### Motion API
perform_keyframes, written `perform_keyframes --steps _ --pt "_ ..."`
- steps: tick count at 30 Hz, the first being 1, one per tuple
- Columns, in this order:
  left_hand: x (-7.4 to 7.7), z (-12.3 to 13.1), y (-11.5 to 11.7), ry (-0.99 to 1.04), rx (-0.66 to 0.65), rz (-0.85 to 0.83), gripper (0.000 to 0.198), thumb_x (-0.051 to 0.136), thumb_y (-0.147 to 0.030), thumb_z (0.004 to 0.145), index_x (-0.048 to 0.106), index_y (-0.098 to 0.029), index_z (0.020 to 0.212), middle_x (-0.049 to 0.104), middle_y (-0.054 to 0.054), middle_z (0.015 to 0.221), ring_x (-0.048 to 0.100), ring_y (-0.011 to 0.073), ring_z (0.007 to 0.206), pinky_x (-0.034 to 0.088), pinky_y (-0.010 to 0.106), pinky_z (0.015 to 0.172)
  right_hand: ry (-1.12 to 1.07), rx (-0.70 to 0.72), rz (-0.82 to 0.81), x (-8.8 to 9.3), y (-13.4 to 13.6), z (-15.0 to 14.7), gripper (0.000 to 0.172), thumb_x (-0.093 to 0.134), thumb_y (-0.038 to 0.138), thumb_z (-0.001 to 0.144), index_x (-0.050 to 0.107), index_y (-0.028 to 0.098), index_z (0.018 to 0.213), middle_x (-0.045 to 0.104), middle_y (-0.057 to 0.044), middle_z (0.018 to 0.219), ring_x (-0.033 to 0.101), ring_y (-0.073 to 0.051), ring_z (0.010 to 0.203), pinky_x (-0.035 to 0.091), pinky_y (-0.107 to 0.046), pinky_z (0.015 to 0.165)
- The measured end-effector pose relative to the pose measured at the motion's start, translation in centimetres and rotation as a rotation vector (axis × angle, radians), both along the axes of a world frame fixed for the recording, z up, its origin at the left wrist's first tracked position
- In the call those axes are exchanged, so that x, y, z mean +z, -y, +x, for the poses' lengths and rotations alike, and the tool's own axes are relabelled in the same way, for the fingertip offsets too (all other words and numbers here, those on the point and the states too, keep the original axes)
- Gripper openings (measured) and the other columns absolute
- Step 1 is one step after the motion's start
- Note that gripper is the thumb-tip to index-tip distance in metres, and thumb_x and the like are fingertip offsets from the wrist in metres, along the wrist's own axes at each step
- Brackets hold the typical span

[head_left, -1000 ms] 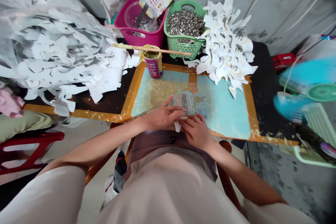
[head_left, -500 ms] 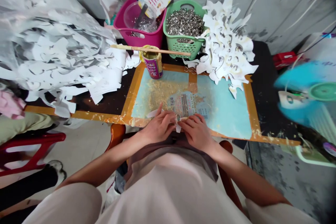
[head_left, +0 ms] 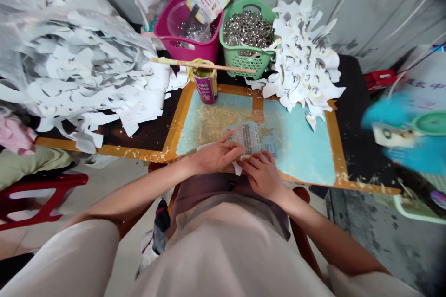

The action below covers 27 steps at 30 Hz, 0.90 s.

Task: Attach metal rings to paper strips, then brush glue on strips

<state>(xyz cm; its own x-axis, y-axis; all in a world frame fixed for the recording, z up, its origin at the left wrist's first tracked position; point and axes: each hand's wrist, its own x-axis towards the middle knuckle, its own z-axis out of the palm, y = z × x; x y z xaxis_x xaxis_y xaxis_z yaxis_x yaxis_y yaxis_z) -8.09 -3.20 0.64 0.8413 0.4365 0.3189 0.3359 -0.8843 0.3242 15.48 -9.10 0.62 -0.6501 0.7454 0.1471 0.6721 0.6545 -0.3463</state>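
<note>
At the table's front edge, both hands meet over a small cut white piece (head_left: pixel 237 169) that looks like sheet material. My left hand (head_left: pixel 218 157) lies across it with fingers bent together and one finger raised; part of the piece sticks out behind that hand. My right hand (head_left: pixel 262 172) pinches the piece's right part with curled fingers. The metal ring seen on it earlier is hidden under my left fingers. Beneath is a glue-stained light blue mat (head_left: pixel 308 148) taped to the table. A stick (head_left: pixel 205 65) rests across an open purple can (head_left: pixel 206 87) with yellowish paste on its rim.
Behind stand a magenta basket (head_left: pixel 191 48) and a green basket (head_left: pixel 248 58) full of metal rings. White cut pieces with rings (head_left: pixel 306 65) pile at right; loose white pieces (head_left: pixel 94 88) heap at left. A blurred blue fan (head_left: pixel 406 148) is at far right, a red stool (head_left: pixel 42 195) at left.
My left hand has shifted right and slightly forward over the white piece, covering the ring that showed between my hands. My right hand stays nearly in place.
</note>
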Motion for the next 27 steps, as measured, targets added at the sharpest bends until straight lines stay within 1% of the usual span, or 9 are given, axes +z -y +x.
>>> perform_keyframes --steps 3,5,10,14,18,20,23,25,27 --pt "-0.1 -0.5 0.7 0.06 0.044 0.021 0.019 0.042 -0.007 0.096 0.052 -0.019 0.107 0.07 0.001 0.095 0.07 0.0128 0.097 0.026 0.056 0.123 -0.033 -0.02 -0.028 0.3 -0.1 -0.2 0.041 0.05 0.015 0.094 0.057 0.023 0.133 0.07 -0.007 0.11 0.054 -0.027 0.105 0.031 -0.048 0.101" --pt "-0.5 -0.6 1.2 0.129 0.104 0.03 0.014 0.047 -0.008 0.095 0.051 -0.019 0.103 0.069 0.001 0.091 0.07 0.013 0.091 0.029 0.057 0.121 -0.037 -0.043 -0.059 0.7 -0.4 -0.5 0.043 0.049 0.013 0.093 0.055 0.021 0.135 0.069 -0.008 0.105 0.054 -0.026 0.102 0.034 -0.045 0.099" --pt "-1.1 -0.6 1.8 0.2 0.223 0.005 0.009 0.054 -0.013 0.094 0.049 -0.02 0.098 0.069 0.003 0.089 0.069 0.0168 0.091 0.037 0.059 0.115 0.07 -0.087 -0.042 1.3 -1.2 -1.7 0.047 0.05 0.016 0.092 0.055 0.023 0.139 0.063 -0.01 0.099 0.053 -0.028 0.096 0.036 -0.044 0.089" --pt "-1.0 -1.0 2.0 0.177 0.194 0.017 0.01 0.051 -0.012 0.095 0.052 -0.02 0.102 0.07 0.003 0.091 0.069 0.0165 0.1 0.031 0.055 0.12 0.104 -0.119 0.008 0.6 -1.1 -2.1 0.043 0.051 0.019 0.093 0.058 0.023 0.136 0.06 -0.011 0.096 0.052 -0.028 0.094 0.034 -0.045 0.086" --pt "-1.1 -1.2 2.2 0.219 0.244 0.092 0.022 0.057 -0.012 0.093 0.052 -0.02 0.113 0.074 0.005 0.102 0.065 0.0201 0.112 0.02 0.061 0.123 0.055 -0.133 0.006 0.1 -1.0 -2.1 0.043 0.049 0.018 0.094 0.056 0.02 0.137 0.062 -0.011 0.096 0.055 -0.029 0.096 0.034 -0.046 0.088" --pt "-1.1 -1.1 1.9 0.197 0.221 0.084 0.023 0.056 -0.013 0.094 0.053 -0.022 0.116 0.075 0.005 0.107 0.064 0.0203 0.117 0.02 0.061 0.123 -0.017 -0.176 -0.036 0.1 -1.1 -2.1 0.046 0.048 0.019 0.095 0.049 0.017 0.141 0.066 -0.011 0.098 0.057 -0.028 0.097 0.034 -0.045 0.09" --pt "-0.7 -0.7 1.2 0.116 0.12 0.014 0.023 0.043 -0.013 0.099 0.057 -0.021 0.116 0.074 0.007 0.113 0.061 0.0185 0.123 0.025 0.056 0.124 -0.128 -0.249 -0.1 0.0 -1.2 -2.3 0.053 0.051 0.022 0.094 0.039 0.015 0.144 0.07 -0.011 0.103 0.061 -0.028 0.098 0.035 -0.045 0.091" --pt "-0.2 -0.4 0.7 0.102 0.07 -0.035 0.027 0.036 -0.012 0.101 0.058 -0.019 0.115 0.073 0.007 0.114 0.06 0.017 0.125 0.024 0.053 0.125 -0.161 -0.269 -0.104 0.0 -1.2 -2.3 0.053 0.053 0.023 0.093 0.038 0.015 0.143 0.072 -0.011 0.103 0.062 -0.029 0.097 0.036 -0.046 0.09" --pt "0.2 -0.3 0.4 0.13 0.023 -0.062 0.029 0.034 -0.012 0.102 0.059 -0.02 0.114 0.074 0.006 0.113 0.061 0.0157 0.125 0.02 0.05 0.126 -0.173 -0.272 -0.097 -0.1 -1.2 -2.4 0.05 0.052 0.024 0.093 0.039 0.016 0.141 0.073 -0.011 0.102 0.064 -0.03 0.096 0.037 -0.046 0.089"
